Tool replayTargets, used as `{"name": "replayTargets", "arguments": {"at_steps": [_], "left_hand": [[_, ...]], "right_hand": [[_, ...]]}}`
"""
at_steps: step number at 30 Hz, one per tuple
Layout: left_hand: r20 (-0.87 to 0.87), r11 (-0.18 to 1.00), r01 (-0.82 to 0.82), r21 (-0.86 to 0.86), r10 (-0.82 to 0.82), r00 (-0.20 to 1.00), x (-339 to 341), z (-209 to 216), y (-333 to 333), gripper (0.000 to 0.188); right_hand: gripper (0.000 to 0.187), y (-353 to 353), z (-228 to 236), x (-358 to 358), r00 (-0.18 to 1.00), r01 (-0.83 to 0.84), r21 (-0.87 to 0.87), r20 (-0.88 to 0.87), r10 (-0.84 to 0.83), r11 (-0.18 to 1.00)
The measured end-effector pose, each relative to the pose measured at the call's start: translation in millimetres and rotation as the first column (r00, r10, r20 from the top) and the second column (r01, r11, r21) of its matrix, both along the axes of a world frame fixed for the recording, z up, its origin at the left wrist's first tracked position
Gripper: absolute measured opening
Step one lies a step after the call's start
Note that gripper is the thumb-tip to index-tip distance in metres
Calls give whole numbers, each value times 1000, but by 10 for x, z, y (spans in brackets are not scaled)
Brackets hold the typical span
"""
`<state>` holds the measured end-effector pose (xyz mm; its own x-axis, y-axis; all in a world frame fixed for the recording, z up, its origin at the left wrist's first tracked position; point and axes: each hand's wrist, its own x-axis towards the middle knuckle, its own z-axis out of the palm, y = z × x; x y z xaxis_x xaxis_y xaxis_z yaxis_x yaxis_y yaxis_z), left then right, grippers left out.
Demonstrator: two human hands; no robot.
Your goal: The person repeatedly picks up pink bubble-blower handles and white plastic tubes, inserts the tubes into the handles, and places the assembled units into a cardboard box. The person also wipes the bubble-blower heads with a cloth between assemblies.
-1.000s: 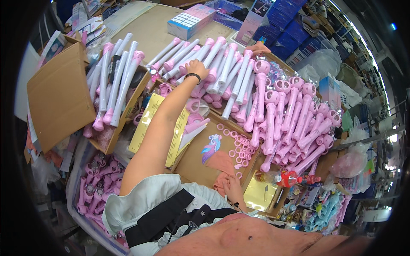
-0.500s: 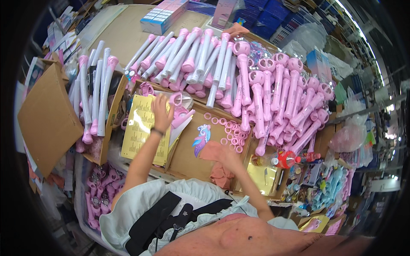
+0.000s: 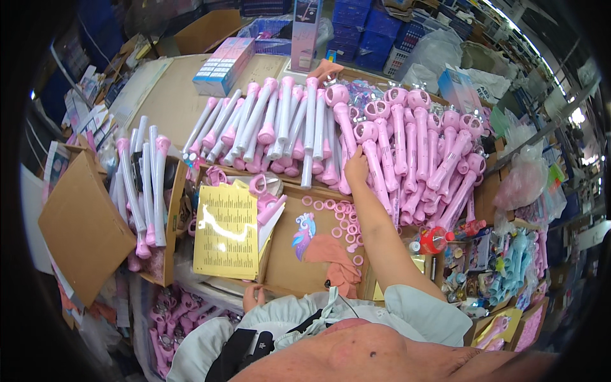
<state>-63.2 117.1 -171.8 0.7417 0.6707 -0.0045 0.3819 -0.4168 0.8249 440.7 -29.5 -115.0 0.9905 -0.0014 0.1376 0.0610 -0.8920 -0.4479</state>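
My right hand [image 3: 356,169] reaches to the pile of pink toy wands with round heads. Its fingers are closed on a pink wand handle [image 3: 377,175] at the pile's left side; part of the grip is hidden. Close to my body, my left hand [image 3: 253,297] rests by the table's front edge, its fingers curled with nothing seen in them. Between my hands lie an orange cloth [image 3: 334,258], a purple-blue unicorn-like cutout [image 3: 305,235] and several pink rings [image 3: 344,224]. A stack of yellow printed sheets [image 3: 226,235] sits left of them.
White tubes with pink ends [image 3: 264,121] are piled behind the shallow wooden tray [image 3: 289,274]. More stand in a carton [image 3: 167,219] at the left. A red-capped bottle [image 3: 435,240] lies right of my forearm. A pink-blue box [image 3: 224,67] sits at the back.
My right hand has moved from the orange cloth up to the pink wands. My left hand has left the yellow sheets and drawn back to the front edge. The view has shifted.
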Motion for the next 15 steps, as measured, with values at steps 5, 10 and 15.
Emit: {"name": "replayTargets", "arguments": {"at_steps": [5,10,15], "left_hand": [[-56,984,53,-172,-64,996,135,9,98,12],[-17,965,122,-231,-130,991,213,-26,59,13],[3,941,196,-275,-203,979,228,-60,50,14]], "right_hand": [[55,-66,222,68,986,-108,221,-99,132,969],[46,-157,371,-224,997,-61,679,13,72,732],[53,-642,397,-406,974,-85,791,194,-117,606]]}}
